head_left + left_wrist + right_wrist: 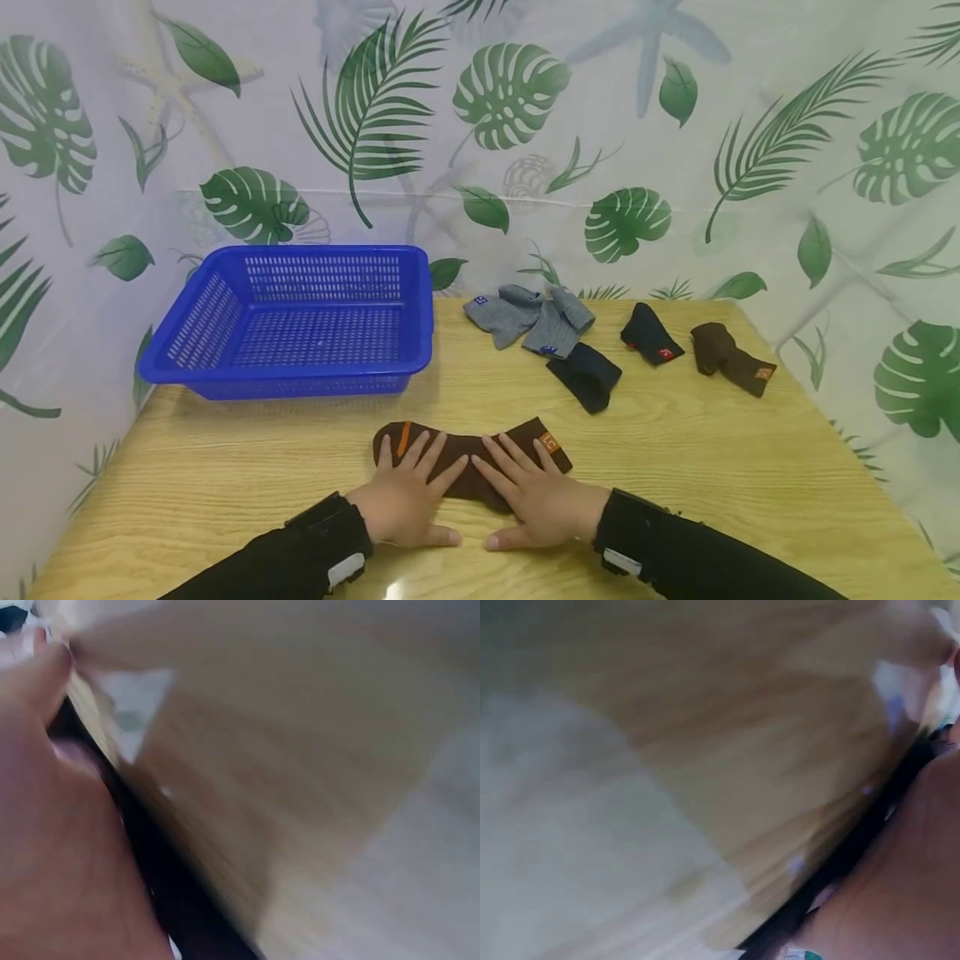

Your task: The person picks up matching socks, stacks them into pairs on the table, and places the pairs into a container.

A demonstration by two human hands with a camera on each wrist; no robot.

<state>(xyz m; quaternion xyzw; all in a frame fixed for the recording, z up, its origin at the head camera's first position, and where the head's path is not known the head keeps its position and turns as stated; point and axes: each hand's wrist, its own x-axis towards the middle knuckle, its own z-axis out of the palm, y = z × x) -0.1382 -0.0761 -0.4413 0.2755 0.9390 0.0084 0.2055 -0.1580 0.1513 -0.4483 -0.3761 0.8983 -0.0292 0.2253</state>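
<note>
A dark brown sock (461, 450) with an orange stripe at its left end and an orange label at its right end lies flat on the wooden table (247, 492). My left hand (408, 496) rests on its left half, fingers spread and straight. On the right half my right hand (540, 500) lies the same way, palm down, its thumb pointing at the left thumb. In the left wrist view the left hand (60, 840) shows at the left edge, and in the right wrist view the right hand (900, 862) fills the lower right corner; both views are blurred.
A blue plastic basket (420, 358) stands at the back left. Grey socks (510, 312) lie at the back centre, overlapping a black sock (581, 375). Farther right are another black sock (648, 333) and a brown sock (735, 358). A leaf-print cloth (525, 192) hangs behind the table.
</note>
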